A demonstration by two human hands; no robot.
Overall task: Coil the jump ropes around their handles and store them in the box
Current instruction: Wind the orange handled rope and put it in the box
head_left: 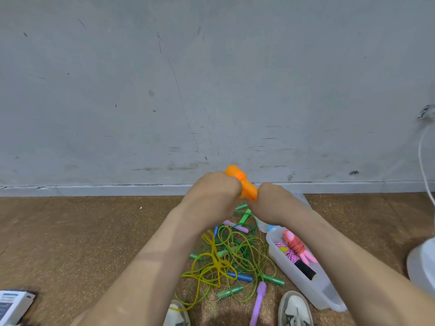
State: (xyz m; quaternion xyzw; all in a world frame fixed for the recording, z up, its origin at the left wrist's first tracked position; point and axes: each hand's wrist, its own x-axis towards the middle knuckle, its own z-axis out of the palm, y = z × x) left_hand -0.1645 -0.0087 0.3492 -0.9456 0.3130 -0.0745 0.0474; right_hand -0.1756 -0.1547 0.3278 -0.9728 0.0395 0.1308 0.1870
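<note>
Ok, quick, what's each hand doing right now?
Left hand: closed, gripping the orange jump rope handle.
Right hand: closed, gripping the lower end of the same handle.

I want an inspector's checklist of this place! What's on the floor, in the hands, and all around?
Surface: brown speckled floor.
Job's things: orange handle is held up. A tangle of ropes with green, blue and purple handles lies loose on the floor. The clear box beside it holds a coiled pink rope and another bundle.
Clutter: white boxy thing at the lower left edge; white rounded object at the right edge.
Hands: left hand and right hand both grip the orange handle.
Cables: white cable runs down the right edge.
Surroundings: scuffed grey wall; two shoes at the bottom.
</note>
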